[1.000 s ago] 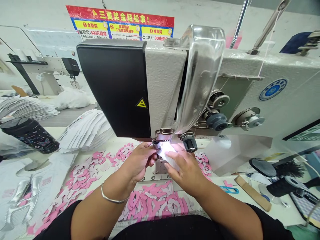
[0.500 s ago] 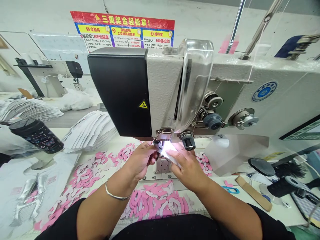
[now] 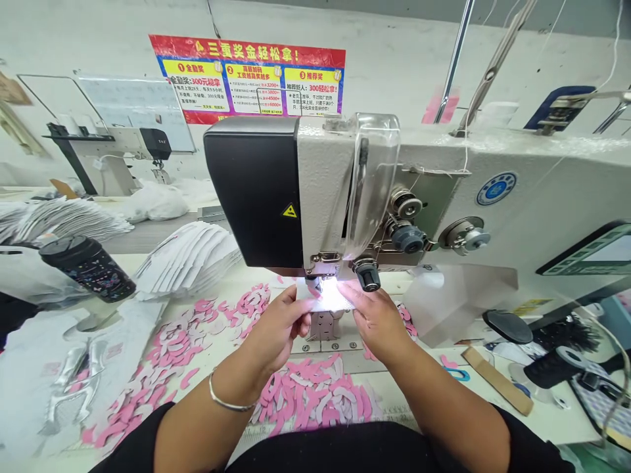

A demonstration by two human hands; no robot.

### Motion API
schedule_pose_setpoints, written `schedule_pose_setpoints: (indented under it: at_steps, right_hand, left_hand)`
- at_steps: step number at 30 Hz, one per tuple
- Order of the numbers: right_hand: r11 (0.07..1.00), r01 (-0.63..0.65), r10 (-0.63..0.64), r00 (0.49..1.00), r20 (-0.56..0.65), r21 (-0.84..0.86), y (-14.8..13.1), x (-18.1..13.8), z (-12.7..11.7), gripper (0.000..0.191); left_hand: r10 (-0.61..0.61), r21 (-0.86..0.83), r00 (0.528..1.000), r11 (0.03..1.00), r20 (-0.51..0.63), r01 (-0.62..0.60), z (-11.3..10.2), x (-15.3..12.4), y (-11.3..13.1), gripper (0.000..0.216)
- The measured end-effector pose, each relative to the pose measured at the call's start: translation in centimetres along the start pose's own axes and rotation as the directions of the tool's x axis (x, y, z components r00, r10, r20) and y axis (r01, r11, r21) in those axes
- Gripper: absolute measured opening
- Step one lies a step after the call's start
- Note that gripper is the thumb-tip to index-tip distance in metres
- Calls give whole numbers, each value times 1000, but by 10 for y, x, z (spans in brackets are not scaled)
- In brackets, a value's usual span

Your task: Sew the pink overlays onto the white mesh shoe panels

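Over at far left I have a silver cut-out (image 3: 79,384) lying on white sheeting (image 3: 29,368), and just above it a dark tumbler (image 3: 93,268) tilted over on its side. Behind that, against the wall, a 2nd sewing machine (image 3: 111,154) stands well apart from the work. Next along comes a fanned stack of white sheets (image 3: 190,263) on the bench (image 3: 566,420). Many pink and white curved scraps (image 3: 315,394) spread from there across the middle, in front of both hands.

My left hand (image 3: 280,322), with 1 silver bangle (image 3: 231,406) at the wrist, is closed on the left edge of a white piece (image 3: 331,299), thumb on top and the other fingers curled below. I see that piece brightly lit under the head of the near sewing machine (image 3: 251,197), at the presser foot, between the 2 hands. On its other side, my right hand (image 3: 383,320) has fingertips at the right edge; I cannot tell whether they pinch it or only press on it.

Further right I see a blue tool (image 3: 457,374), then a tan strip (image 3: 497,381) lying aslant, and finally a black spool (image 3: 549,368) near the bench's edge.
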State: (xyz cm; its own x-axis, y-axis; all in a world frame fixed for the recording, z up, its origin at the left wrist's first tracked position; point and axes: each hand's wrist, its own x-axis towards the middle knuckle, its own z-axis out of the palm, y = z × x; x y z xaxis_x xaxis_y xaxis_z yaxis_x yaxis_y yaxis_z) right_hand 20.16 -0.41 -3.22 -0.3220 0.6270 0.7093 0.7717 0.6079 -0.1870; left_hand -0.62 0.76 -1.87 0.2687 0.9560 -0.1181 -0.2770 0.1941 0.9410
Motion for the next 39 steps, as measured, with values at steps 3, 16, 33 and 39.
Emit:
schedule_pose_setpoints:
  at_steps: [3, 16, 33, 39]
  right_hand:
    - [990, 138, -138, 990, 10, 16, -4, -2, -10, 45]
    - [946, 322, -322, 932, 165, 26, -11, -19, -28, 34]
    - [999, 32, -29, 996, 80, -35, -12, -12, -22, 36]
    - [999, 5, -2, 996, 86, -32, -13, -7, -10, 34]
  left_hand:
    - [-12, -87, 996, 996, 87, 19, -12, -11, -2, 24]
    - [-48, -250, 994, 968, -99, 21, -22, 23, 21, 44]
    - [-57, 19, 994, 998, -96, 59, -33, -22, 7, 20]
    - [-61, 0, 998, 998, -17, 61, -36, -37, 0, 23]
